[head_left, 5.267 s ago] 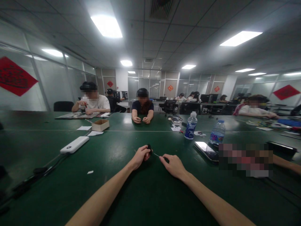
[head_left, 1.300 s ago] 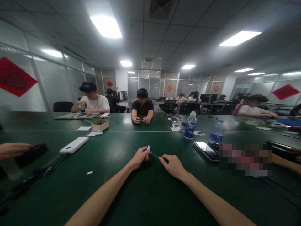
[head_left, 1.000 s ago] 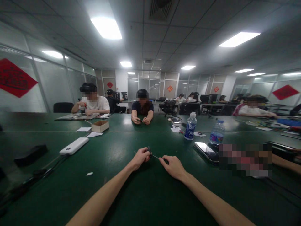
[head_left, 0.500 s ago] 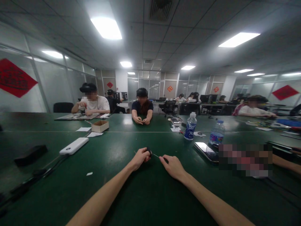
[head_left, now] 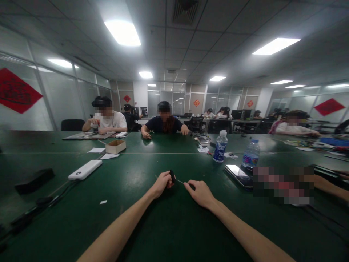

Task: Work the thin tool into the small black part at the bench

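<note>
My left hand (head_left: pixel 160 183) rests on the green table (head_left: pixel 169 225) with its fingers pinched round a small black object (head_left: pixel 172 176) held upright. My right hand (head_left: pixel 200 193) lies just to its right, closed on a thin metal tool (head_left: pixel 181 181) whose tip points at the black object. The tool's handle is hidden in my fingers. Both forearms stretch out from the bottom edge.
A white power bank (head_left: pixel 84 170) with a cable lies at left, and a black box (head_left: pixel 34 180) further left. A phone (head_left: pixel 239 175) and two water bottles (head_left: pixel 220 146) stand at right. A cardboard box (head_left: pixel 116 146) sits behind. Other people sit across the table and at right.
My hands have hardly moved; the black object has turned slightly in my left fingers. The person opposite has spread both arms outward on the table. A hand at far left has withdrawn.
</note>
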Demonstrator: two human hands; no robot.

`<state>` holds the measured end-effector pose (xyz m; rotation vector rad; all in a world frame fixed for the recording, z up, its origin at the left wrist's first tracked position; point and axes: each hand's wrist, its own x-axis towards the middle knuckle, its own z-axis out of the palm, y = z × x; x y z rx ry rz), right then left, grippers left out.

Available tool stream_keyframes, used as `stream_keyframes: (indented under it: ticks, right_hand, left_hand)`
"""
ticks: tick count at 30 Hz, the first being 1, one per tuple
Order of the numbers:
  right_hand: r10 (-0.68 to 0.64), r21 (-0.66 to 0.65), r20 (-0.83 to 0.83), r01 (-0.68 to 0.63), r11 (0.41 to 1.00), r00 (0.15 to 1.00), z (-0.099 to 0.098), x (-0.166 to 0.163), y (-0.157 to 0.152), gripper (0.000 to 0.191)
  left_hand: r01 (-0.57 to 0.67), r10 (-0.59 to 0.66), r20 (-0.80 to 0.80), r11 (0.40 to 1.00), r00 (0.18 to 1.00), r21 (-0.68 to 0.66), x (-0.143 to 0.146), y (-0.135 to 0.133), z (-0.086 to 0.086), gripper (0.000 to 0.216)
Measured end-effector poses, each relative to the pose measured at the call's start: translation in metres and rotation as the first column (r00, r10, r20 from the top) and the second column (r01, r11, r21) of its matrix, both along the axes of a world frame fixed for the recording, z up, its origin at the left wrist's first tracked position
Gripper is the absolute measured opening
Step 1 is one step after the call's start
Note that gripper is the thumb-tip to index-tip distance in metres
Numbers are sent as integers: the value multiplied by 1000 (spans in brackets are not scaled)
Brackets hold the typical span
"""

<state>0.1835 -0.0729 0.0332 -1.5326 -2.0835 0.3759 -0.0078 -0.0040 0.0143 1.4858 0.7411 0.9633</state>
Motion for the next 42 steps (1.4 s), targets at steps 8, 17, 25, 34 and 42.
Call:
stream_keyframes:
  ticks: [8, 17, 25, 34, 42]
  right_hand:
    - [-10, 20, 35, 9, 1000, 999, -2, 1, 1, 42]
    - [-17, 14, 44, 16, 1000, 999, 0, 0, 0, 42]
    - [-14, 5, 19, 14, 1000, 1000, 1, -1, -1, 41]
    - [-52, -4, -51, 52, 999, 997, -1, 1, 3, 44]
    - [-5, 15, 28, 4, 1000, 1000, 1, 0, 0, 41]
  left_hand:
    - [-27, 27, -7, 1000, 1000, 11, 2, -2, 3, 13]
    - [-44, 45, -20, 999, 999, 21, 3, -1, 1, 14]
    - [-30, 30, -2, 1000, 1000, 2, 1, 0, 0, 16]
    - [8, -7, -35, 1000, 999, 16, 1, -4, 5, 14]
    - [-36, 36, 2, 999, 999, 0, 2, -1, 2, 16]
